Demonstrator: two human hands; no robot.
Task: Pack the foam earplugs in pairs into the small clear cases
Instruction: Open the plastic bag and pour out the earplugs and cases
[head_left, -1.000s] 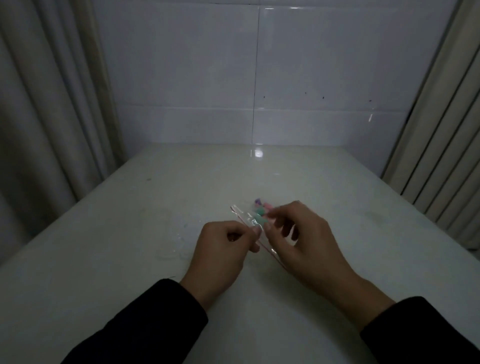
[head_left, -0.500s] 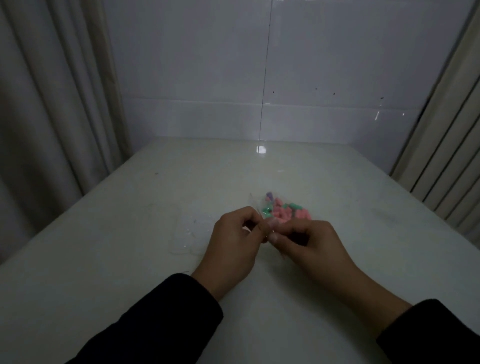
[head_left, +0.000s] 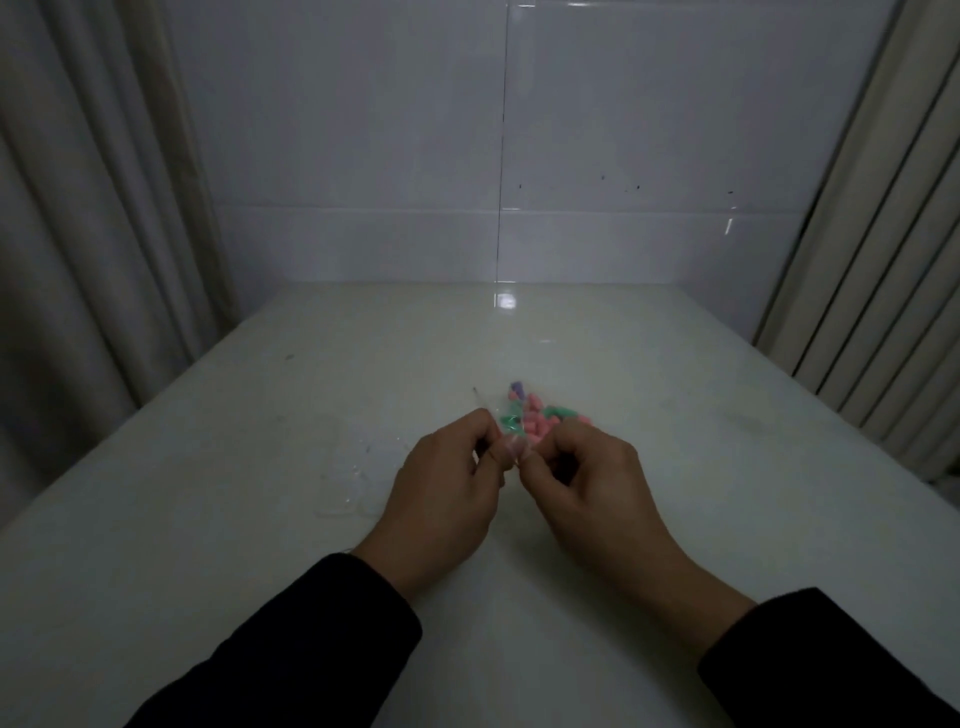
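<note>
A small clear plastic bag (head_left: 511, 423) of pink, green and purple foam earplugs (head_left: 535, 418) is held over the middle of the white table (head_left: 675, 467). My left hand (head_left: 447, 493) pinches the bag's near edge from the left, and my right hand (head_left: 587, 488) pinches the same edge from the right; their fingertips almost meet. Several small clear cases (head_left: 353, 478) lie on the table just left of my left hand, faint and hard to make out.
A white tiled wall (head_left: 498, 156) closes off the table's far edge. Pale curtains (head_left: 88, 208) hang along the left side, and more curtains (head_left: 883, 234) hang along the right side. Black sleeves cover both forearms.
Both hands came together on the bag's edge and shifted slightly away from me. More of the coloured earplugs now show beyond the fingers. The camera tilted a little.
</note>
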